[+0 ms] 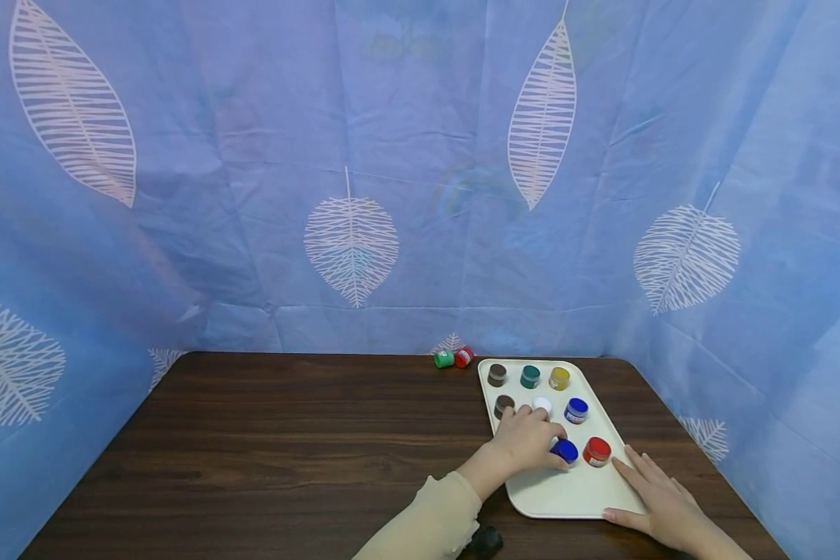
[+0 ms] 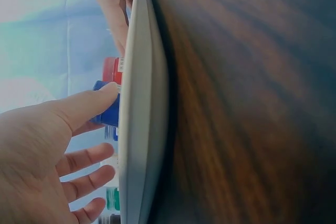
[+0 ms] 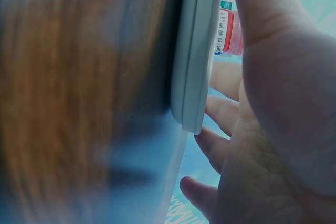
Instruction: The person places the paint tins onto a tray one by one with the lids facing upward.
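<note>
A cream tray [image 1: 567, 498] lies at the right of the table with several small paint jars on it. My left hand [image 1: 528, 442] reaches over its left side and pinches a blue paint jar [image 1: 565, 451] between thumb and forefinger; the left wrist view shows the other fingers spread loosely. That blue jar stands beside a red paint jar [image 1: 597, 452]. At the tray's front right corner, my right hand [image 1: 661, 498] rests along the rim with fingers extended. Partly behind the left fingers are a white jar [image 1: 542, 404] and a dark brown jar [image 1: 504, 405].
Another blue jar [image 1: 576, 411] stands mid-tray; dark [image 1: 497, 375], green [image 1: 530, 376] and yellow [image 1: 559, 379] jars line its far end. Past the tray, green [image 1: 444, 358] and red [image 1: 464, 357] jars lie at the table's back edge. A black object [image 1: 486, 542] sits near the left sleeve.
</note>
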A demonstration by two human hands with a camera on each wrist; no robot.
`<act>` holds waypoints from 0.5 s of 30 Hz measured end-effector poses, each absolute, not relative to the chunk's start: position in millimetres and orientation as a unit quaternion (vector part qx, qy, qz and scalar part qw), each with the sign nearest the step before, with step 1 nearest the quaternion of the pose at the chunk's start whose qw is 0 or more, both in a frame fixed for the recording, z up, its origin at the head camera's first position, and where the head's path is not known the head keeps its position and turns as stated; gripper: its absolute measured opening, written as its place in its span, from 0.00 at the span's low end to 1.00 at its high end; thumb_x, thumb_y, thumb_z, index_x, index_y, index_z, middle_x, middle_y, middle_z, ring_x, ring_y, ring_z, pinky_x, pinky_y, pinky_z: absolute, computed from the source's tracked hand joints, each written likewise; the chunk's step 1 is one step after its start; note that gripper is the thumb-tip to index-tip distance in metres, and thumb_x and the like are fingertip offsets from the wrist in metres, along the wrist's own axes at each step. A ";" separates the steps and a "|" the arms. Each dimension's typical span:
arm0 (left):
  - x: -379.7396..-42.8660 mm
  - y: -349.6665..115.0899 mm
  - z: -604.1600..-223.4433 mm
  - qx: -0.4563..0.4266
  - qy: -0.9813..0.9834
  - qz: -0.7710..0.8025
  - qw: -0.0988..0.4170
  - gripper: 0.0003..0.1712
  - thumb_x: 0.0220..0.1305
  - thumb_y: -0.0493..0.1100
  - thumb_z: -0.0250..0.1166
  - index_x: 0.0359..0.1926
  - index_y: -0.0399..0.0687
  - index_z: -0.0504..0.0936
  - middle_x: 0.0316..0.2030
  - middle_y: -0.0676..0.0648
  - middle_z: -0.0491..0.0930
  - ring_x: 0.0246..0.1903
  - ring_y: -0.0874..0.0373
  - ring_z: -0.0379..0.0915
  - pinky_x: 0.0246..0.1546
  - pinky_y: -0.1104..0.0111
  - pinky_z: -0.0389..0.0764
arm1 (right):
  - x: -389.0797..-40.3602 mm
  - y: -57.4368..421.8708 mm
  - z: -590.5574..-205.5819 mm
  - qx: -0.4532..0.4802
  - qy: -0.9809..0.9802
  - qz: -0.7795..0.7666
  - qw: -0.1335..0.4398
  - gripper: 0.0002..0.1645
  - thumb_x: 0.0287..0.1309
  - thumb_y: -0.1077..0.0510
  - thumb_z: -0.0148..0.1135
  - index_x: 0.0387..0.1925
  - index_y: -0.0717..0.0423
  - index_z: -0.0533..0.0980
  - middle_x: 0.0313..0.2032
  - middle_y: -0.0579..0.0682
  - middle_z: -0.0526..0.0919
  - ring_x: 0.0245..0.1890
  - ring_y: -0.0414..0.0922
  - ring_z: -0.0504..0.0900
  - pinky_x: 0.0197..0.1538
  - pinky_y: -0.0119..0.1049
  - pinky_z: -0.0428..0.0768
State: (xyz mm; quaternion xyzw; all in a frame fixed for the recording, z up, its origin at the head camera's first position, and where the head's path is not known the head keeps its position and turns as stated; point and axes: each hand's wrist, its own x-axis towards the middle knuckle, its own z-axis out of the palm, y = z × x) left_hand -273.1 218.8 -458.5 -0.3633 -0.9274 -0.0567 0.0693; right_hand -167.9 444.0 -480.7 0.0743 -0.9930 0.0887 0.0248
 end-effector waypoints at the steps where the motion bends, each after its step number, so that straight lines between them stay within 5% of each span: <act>1: -273.1 219.1 -458.9 -0.362 -0.928 -0.056 0.067 0.25 0.51 0.74 0.64 0.51 0.84 0.79 0.41 0.64 0.76 0.37 0.66 0.66 0.39 0.67 0.65 | -167.9 444.0 -480.7 0.073 -0.993 0.090 0.023 0.49 0.50 0.35 0.67 0.65 0.63 0.69 0.66 0.73 0.63 0.63 0.75 0.62 0.50 0.75 0.65; 15: -270.5 220.2 -454.8 -0.343 -0.936 -0.051 0.051 0.23 0.54 0.72 0.64 0.52 0.82 0.79 0.46 0.63 0.78 0.42 0.64 0.69 0.44 0.65 0.67 | -166.1 441.8 -478.1 0.076 -0.993 0.088 0.028 0.49 0.49 0.35 0.68 0.64 0.63 0.69 0.66 0.74 0.63 0.63 0.74 0.62 0.50 0.75 0.66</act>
